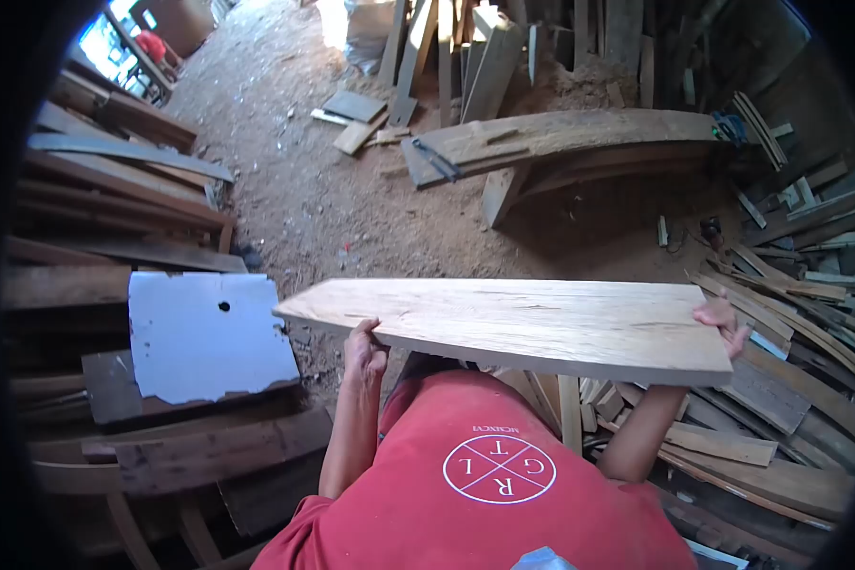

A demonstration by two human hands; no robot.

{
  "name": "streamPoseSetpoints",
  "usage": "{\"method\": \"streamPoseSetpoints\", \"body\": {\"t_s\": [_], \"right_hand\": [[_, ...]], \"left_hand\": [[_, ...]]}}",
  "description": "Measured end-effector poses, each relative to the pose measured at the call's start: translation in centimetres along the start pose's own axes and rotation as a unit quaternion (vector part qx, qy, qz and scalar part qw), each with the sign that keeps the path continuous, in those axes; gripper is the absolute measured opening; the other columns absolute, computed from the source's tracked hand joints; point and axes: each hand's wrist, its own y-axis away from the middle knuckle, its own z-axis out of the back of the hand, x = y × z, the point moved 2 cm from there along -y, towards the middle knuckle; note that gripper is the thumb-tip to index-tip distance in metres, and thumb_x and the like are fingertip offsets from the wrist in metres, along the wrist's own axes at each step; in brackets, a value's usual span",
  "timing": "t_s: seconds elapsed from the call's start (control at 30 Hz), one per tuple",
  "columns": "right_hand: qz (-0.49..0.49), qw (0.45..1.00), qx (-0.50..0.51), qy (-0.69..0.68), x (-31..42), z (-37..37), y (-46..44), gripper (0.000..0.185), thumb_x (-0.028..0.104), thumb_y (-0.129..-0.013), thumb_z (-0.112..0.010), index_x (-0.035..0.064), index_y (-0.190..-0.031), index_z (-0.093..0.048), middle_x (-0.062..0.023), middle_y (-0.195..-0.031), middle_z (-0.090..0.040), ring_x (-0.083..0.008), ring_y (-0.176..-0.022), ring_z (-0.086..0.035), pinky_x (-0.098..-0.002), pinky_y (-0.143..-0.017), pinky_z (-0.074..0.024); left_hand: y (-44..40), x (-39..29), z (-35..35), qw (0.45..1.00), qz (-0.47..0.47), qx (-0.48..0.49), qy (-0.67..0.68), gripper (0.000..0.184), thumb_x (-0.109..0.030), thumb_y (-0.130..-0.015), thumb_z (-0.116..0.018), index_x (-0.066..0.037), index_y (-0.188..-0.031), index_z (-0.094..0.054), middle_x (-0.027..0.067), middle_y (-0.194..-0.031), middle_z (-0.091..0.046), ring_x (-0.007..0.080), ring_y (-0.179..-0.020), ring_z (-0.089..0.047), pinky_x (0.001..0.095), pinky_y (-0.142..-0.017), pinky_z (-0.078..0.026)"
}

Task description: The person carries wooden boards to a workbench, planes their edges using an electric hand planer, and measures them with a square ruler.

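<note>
Across my front I hold a pale wooden plank [522,323], its left end cut to a point and its right end square. My left hand [366,350] grips the near edge close to the pointed end, thumb on top and fingers hidden underneath. At the square end, my right hand [722,325] is wrapped round the far right corner with its fingers over the edge. The plank is off the ground, in front of my red shirt.
Ahead stands a low wooden bench [579,135] with a dark clamp-like tool [434,160] on its left end. Stacked boards [123,214] and a white sheet [209,337] lie left. Scrap wood [779,380] is piled right. Another person in red [152,46] is far back.
</note>
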Motion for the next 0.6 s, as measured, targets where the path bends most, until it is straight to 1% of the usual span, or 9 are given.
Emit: {"method": "streamPoseSetpoints", "body": {"t_s": [0.03,0.1,0.13,0.23,0.27,0.37,0.47,0.57,0.6], "right_hand": [[0.006,1.0,-0.005,-0.001,0.4,1.1,-1.1,0.069,0.043,-0.11,-0.017,0.0064,-0.068,-0.058,-0.0077,-0.061,-0.052,-0.0218,-0.067,-0.056,-0.0481,-0.129,-0.0253],[0.02,0.998,-0.056,0.01,0.6,3.0,-3.3,0.066,0.045,-0.108,-0.021,0.0054,-0.068,-0.056,-0.0087,-0.062,-0.052,-0.0227,-0.068,-0.056,-0.0487,-0.13,-0.0256],[0.025,0.998,-0.054,0.009,0.6,3.4,-4.7,0.066,0.045,-0.108,-0.021,0.0054,-0.068,-0.056,-0.0087,-0.062,-0.052,-0.0227,-0.068,-0.056,-0.0487,-0.13,-0.0256],[0.065,0.993,-0.065,-0.076,-1.7,5.7,-9.2,0.063,0.046,-0.107,-0.026,0.004,-0.069,-0.054,-0.0112,-0.064,-0.052,-0.0238,-0.069,-0.056,-0.0495,-0.13,-0.0277],[0.073,0.991,-0.066,-0.091,-2.9,6.8,-10.9,0.062,0.046,-0.107,-0.027,0.0037,-0.07,-0.054,-0.0122,-0.065,-0.052,-0.0242,-0.07,-0.056,-0.0498,-0.13,-0.0286],[0.08,0.989,-0.05,-0.114,-6.7,11.0,-16.1,0.06,0.046,-0.106,-0.029,0.0026,-0.072,-0.054,-0.015,-0.065,-0.053,-0.0259,-0.072,-0.059,-0.0509,-0.13,-0.0295],[0.032,0.994,-0.076,-0.075,-11.9,15.1,-21.0,0.061,0.047,-0.107,-0.03,0.0027,-0.074,-0.056,-0.0162,-0.064,-0.057,-0.0279,-0.067,-0.06,-0.0503,-0.129,-0.0298],[0.017,0.996,-0.089,0.011,-16.5,19.8,-23.4,0.065,0.049,-0.108,-0.027,0.004,-0.071,-0.058,-0.0161,-0.063,-0.06,-0.0301,-0.062,-0.06,-0.0486,-0.123,-0.0366],[0.011,0.996,-0.088,0.017,-17.5,20.5,-23.7,0.065,0.049,-0.108,-0.027,0.004,-0.071,-0.058,-0.0161,-0.063,-0.06,-0.0301,-0.062,-0.06,-0.0486,-0.123,-0.0366]], "left_hand": [[0.2,-0.7,-3.0,1.0,-0.001,0.007,-0.004,0.048,-0.003,-0.093,-0.066,0.01,-0.137,-0.05,0.023,-0.131,-0.062,0.0367,-0.121,-0.064,0.052,-0.106,-0.055],[3.4,-3.2,-12.2,0.991,-0.099,0.086,-0.037,0.046,-0.003,-0.093,-0.067,0.004,-0.134,-0.047,0.0213,-0.127,-0.062,0.0331,-0.118,-0.066,0.0502,-0.098,-0.059],[3.4,-3.8,-15.1,0.987,-0.13,0.082,-0.035,0.047,-0.004,-0.093,-0.069,-0.004,-0.129,-0.038,0.0168,-0.123,-0.059,0.0281,-0.111,-0.067,0.0454,-0.088,-0.063],[4.1,-4.7,-24.2,0.977,-0.182,0.027,-0.112,0.04,-0.011,-0.095,-0.071,-0.006,-0.122,-0.042,0.0135,-0.116,-0.061,0.0259,-0.099,-0.07,0.0429,-0.084,-0.063],[3.4,-4.8,-26.7,0.977,-0.181,0.059,-0.098,0.045,-0.014,-0.095,-0.074,-0.013,-0.115,-0.034,0.01,-0.115,-0.055,0.0229,-0.099,-0.066,0.0416,-0.081,-0.062],[1.3,-4.3,-33.8,0.971,-0.17,0.051,-0.163,0.055,-0.02,-0.094,-0.076,-0.011,-0.124,-0.03,0.0128,-0.118,-0.053,0.0211,-0.104,-0.063,0.0425,-0.084,-0.061],[-3.3,-2.4,-38.2,0.959,-0.154,0.067,-0.228,0.059,-0.027,-0.096,-0.074,-0.01,-0.128,-0.027,0.0151,-0.119,-0.051,0.024,-0.11,-0.063,0.0473,-0.095,-0.058],[-6.9,0.3,-40.0,0.95,-0.15,0.034,-0.272,0.063,-0.032,-0.097,-0.073,-0.008,-0.13,-0.025,0.0177,-0.126,-0.051,0.026,-0.115,-0.061,0.0482,-0.099,-0.056],[-5.9,0.2,-41.3,0.944,-0.152,0.039,-0.29,0.06,-0.037,-0.1,-0.07,-0.005,-0.132,-0.03,0.0207,-0.131,-0.05,0.0288,-0.127,-0.055,0.051,-0.109,-0.048]]}}
